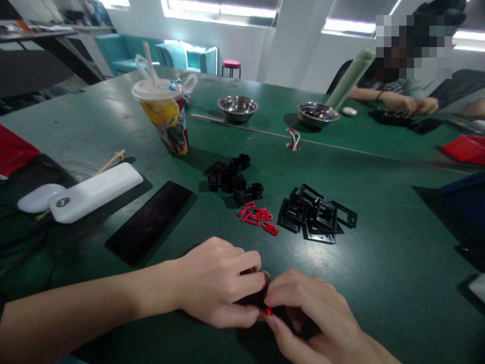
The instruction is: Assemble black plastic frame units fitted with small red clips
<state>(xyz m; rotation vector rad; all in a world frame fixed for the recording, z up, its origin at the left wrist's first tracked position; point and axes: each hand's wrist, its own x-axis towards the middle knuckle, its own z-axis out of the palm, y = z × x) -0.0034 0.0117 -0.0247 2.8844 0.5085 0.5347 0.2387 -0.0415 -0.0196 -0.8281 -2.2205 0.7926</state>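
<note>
My left hand (217, 280) and my right hand (306, 311) meet low over the green table (379, 242), fingers pinched together on a small black part with a red clip (267, 310) showing between them. Most of that part is hidden by my fingers. Just beyond my hands lie a cluster of red clips (258, 217), a pile of black housings (234, 177) and a heap of flat black frames (316, 215).
A black phone (151, 220), a white power bank (93, 192) and a white mouse (38, 197) lie at left. A paper cup with straw (166, 116) and two steel bowls (237, 107) (317, 114) stand farther back. Another person's hands (413, 104) work at far right.
</note>
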